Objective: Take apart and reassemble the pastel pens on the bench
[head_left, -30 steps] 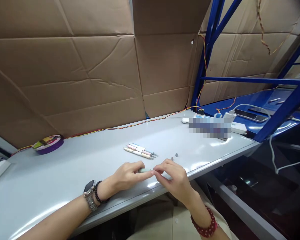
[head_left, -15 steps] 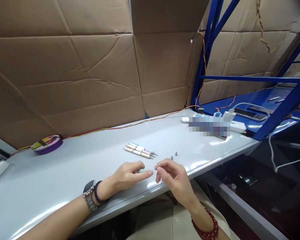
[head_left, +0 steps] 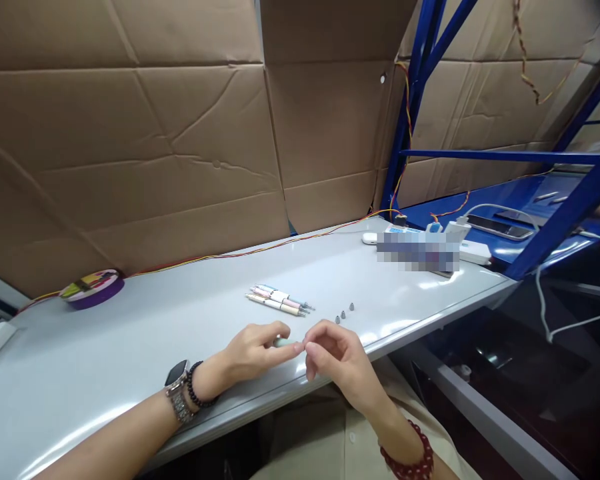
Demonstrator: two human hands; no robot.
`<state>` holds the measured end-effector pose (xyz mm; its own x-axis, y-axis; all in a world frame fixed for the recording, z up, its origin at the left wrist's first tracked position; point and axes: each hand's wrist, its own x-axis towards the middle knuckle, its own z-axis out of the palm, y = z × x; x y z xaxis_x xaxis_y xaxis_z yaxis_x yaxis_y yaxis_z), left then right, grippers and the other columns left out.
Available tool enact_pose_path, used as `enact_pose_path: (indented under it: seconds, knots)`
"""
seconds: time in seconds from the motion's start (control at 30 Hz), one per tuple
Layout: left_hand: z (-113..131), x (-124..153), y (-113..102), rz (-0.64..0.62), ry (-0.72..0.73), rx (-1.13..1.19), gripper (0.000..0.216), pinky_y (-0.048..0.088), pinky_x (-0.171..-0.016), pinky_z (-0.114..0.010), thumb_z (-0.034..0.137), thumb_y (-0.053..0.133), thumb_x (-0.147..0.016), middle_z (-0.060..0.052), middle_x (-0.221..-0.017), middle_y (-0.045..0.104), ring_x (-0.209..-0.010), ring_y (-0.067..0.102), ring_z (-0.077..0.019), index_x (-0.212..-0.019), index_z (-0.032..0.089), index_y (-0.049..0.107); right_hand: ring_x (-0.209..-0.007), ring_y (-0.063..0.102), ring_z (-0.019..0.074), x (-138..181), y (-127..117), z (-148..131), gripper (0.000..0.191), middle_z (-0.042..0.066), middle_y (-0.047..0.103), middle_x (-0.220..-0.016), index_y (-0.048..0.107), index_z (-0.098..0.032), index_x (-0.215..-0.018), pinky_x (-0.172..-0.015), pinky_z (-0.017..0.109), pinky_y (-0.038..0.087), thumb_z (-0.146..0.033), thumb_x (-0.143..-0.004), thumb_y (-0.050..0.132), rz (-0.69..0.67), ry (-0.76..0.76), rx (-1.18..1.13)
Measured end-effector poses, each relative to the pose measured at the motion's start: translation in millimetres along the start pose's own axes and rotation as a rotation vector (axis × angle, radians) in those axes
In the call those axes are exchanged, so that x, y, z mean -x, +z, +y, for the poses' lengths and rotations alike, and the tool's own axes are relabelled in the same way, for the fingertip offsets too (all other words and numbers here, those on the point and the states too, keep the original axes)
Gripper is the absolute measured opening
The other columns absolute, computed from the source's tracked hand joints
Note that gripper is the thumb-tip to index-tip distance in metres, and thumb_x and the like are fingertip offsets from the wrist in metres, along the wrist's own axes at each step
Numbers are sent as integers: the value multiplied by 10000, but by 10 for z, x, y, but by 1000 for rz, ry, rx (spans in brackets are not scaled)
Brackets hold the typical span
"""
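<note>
- My left hand (head_left: 253,347) lies low over the near edge of the table (head_left: 180,313), thumb and fingers closed around a pale green barrel (head_left: 280,342); only a short stretch of it shows between thumb and forefinger.
- The left forefinger points straight out toward the right hand.
- My right hand (head_left: 345,363) is curled, thumb and forefinger drawn close together at the tip of the left forefinger. I cannot make out whether they pinch anything; the spot is too small.
- Location of the barrel: in the left grip, above the table's near edge, in front of the loose pens (head_left: 277,301).
- Pens: a slim group lying side by side, cream nearest me, pink and blue behind; thin metal ends face right.
- Three small grey cones (head_left: 343,315) sit apart from one another in a slanting row, right of the pens and just beyond my right hand.
- Left wrist: watch (head_left: 177,373), with a black bead bracelet (head_left: 196,387) beside it. Right wrist: red bracelet (head_left: 410,453).
- Far left: a purple-sided roll (head_left: 93,290) lies flat near the cardboard (head_left: 205,133).
- Far right: white plug (head_left: 457,230) by a blurred patch; beyond, a phone (head_left: 500,227) on a blue surface (head_left: 523,190).
</note>
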<state>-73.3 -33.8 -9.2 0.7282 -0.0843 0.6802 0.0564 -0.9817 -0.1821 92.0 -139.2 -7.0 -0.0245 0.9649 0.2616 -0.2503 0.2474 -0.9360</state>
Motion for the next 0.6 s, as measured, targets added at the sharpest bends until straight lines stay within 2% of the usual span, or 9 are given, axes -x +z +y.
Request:
enact_pose_path:
  seconds: [0.27,0.5,0.6]
  knots:
    - [1,-49,-21,5,24,0,167,296,-415,-165,130,363,-898,26,-722,516,-481,343,-72,-1010,237,425,-505,557,94,-4,5,13,198,-42,551,-550,555,-179,-774,-535,218,455,-370,-806,594,-3,-1,-5]
    - [-1,-9,5,-1,8,18,227,299,-420,-163,95,377,-880,30,-738,515,-466,340,-61,-1046,236,441,-513,562,93,-2,-10,19,179,-43,555,-551,544,-177,-776,-541,212,453,-347,-823,576,6,-4,2]
    - [16,-14,1,-34,-29,46,224,312,-426,-152,90,356,-891,29,-734,498,-468,348,-56,-1042,229,446,-540,572,100,8,-13,15,138,-38,562,-568,549,-180,-799,-553,219,460,-313,-837,555,20,-46,73]
